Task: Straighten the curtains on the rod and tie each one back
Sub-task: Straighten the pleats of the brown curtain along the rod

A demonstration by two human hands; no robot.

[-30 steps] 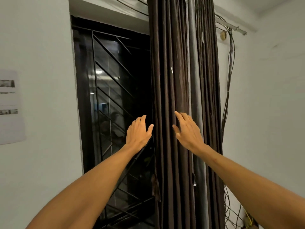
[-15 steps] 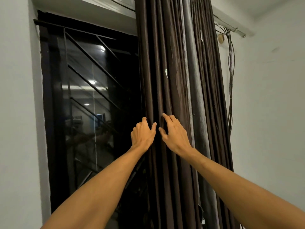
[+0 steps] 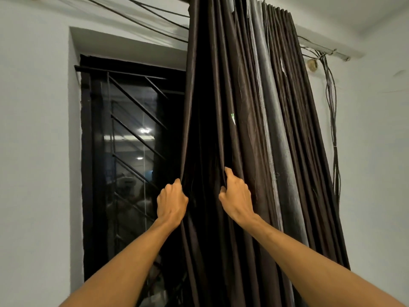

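A dark brown curtain (image 3: 212, 111) hangs in tight folds from the top of the view, bunched right of the window. Beside it on the right hang a grey panel (image 3: 273, 120) and more dark folds (image 3: 303, 134). My left hand (image 3: 171, 203) is closed on the curtain's left edge at about mid-height. A little to the right, my right hand (image 3: 236, 197) grips a fold of the same curtain, fingers tucked into the cloth. The curtain rod (image 3: 327, 50) shows only at the upper right; the rest is hidden by fabric.
A dark window (image 3: 130, 156) with a black metal grille fills the wall left of the curtain. Loose cables (image 3: 332, 120) dangle down the wall at the right, and more wires (image 3: 137, 17) run across above the window. White walls stand on both sides.
Both hands went from open and reaching to closed on the curtain folds. They have spread slightly apart, and the view has tilted upward and closer.
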